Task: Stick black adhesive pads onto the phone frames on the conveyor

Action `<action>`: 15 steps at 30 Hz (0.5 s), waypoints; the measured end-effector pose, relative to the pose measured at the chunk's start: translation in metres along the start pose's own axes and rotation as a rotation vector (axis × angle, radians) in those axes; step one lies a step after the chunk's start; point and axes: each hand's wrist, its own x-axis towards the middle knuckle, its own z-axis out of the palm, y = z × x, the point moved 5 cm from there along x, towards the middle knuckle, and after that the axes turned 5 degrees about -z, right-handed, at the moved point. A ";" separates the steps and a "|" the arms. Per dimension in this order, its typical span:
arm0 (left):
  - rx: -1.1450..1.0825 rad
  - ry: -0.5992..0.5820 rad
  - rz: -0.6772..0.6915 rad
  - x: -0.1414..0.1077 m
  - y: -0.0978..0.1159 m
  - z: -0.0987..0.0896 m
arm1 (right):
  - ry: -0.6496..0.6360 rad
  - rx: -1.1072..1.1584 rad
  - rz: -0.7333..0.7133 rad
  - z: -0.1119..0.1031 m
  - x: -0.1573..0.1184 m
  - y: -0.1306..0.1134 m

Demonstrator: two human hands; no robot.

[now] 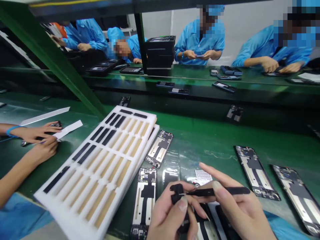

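My left hand (168, 211) pinches a small black part (176, 190) between thumb and fingers. In my right hand (240, 208) are black tweezers (232, 191), their tips touching or very close to that part. Below my hands lies an opened phone (203, 230), partly hidden by them. Just left of my left hand is another opened phone (147, 200), its circuit board showing. Behind my hands a small white sheet with a grid of dots (203, 176) rests on the green bench.
A white foam tray (72, 171) with black strips in some slots lies stacked on another at left. More opened phones (160, 148) (257, 173) (295, 196) lie around. A co-worker's hands (45, 140) work at far left. A green post (57, 60) slants overhead; several people in blue sit opposite.
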 end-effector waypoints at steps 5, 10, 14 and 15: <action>0.048 0.014 -0.038 -0.003 0.000 -0.001 | -0.003 -0.026 0.010 -0.002 -0.004 0.002; 0.093 0.046 -0.068 -0.006 -0.001 -0.001 | -0.086 -0.033 0.071 -0.002 -0.004 0.005; 0.074 0.079 -0.079 -0.004 -0.006 -0.005 | -0.085 -0.095 0.053 0.001 -0.012 0.004; 0.056 0.083 -0.081 -0.003 -0.008 -0.005 | -0.082 -0.118 0.035 0.001 -0.015 0.001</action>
